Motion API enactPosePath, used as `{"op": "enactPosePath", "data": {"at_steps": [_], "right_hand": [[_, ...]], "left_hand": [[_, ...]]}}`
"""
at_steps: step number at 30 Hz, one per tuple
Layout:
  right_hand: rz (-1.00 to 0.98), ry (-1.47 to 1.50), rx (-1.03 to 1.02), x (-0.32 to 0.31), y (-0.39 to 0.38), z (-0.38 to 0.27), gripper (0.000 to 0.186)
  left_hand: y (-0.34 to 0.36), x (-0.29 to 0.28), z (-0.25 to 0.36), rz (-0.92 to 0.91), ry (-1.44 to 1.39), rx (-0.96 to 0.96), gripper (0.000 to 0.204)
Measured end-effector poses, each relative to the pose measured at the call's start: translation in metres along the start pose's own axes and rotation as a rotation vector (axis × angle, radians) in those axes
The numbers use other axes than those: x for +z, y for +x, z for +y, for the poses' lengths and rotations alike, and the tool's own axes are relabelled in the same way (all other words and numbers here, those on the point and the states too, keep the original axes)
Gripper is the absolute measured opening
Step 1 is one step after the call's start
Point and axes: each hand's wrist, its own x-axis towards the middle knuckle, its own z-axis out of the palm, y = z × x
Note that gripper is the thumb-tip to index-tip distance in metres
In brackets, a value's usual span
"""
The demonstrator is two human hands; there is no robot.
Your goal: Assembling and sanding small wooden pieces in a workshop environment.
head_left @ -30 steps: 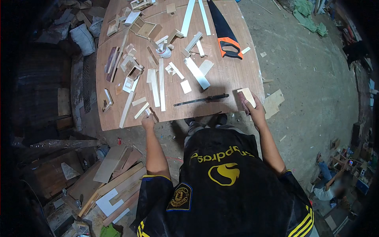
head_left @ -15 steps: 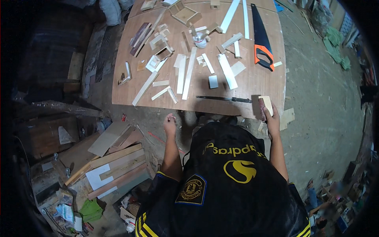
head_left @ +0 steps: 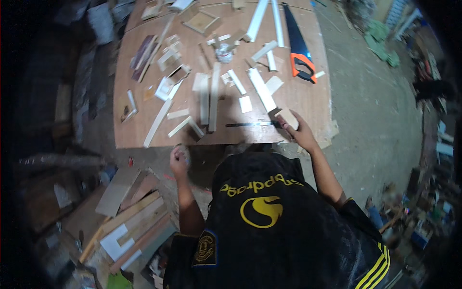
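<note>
In my right hand (head_left: 302, 135) is a pale wooden sanding block (head_left: 288, 118) with a reddish-brown rough side. The fingers wrap round it at the front right of the wooden table (head_left: 308, 103). Beside the block lies a thin dark strip-like tool (head_left: 248, 125), its right end hidden by the hand and block. A white-faced wood strip (head_left: 262, 90) reaches almost to the block from behind. My left hand (head_left: 178, 163) hovers off the front edge with its fingers curled; they are blurred, and I cannot make out what they hold, if anything.
Several wood strips and offcuts (head_left: 205, 98) cover the middle of the table. A handsaw (head_left: 303, 67) with an orange handle lies at the right. Behind them are a small jar (head_left: 224, 54) and an open wooden box (head_left: 202, 23). Boards (head_left: 132, 226) are piled on the floor at left.
My right hand has carried the sanding block leftward from the table's right front corner to the tool's right end. My left hand is lower and further left in view. The whole view has shifted.
</note>
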Motion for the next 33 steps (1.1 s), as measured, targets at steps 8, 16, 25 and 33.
{"op": "enactPosePath", "data": {"at_steps": [8, 16, 25, 33], "right_hand": [[-0.023, -0.155, 0.302, 0.022, -0.033, -0.032, 0.072], [0.055, 0.057, 0.371, 0.06, -0.065, -0.036, 0.066], [0.002, 0.02, 0.197, 0.14, -0.014, -0.06, 0.066], [-0.212, -0.15, -0.067, 0.237, 0.075, -0.125, 0.058]], "left_hand": [[0.056, -0.01, 0.015, -0.168, 0.248, 0.191, 0.031], [0.109, -0.003, 0.027, -0.209, 0.663, 0.587, 0.065], [0.133, -0.014, -0.005, -0.237, 0.616, 0.658, 0.028], [0.123, -0.017, -0.007, -0.258, 0.596, 0.662, 0.033]]}}
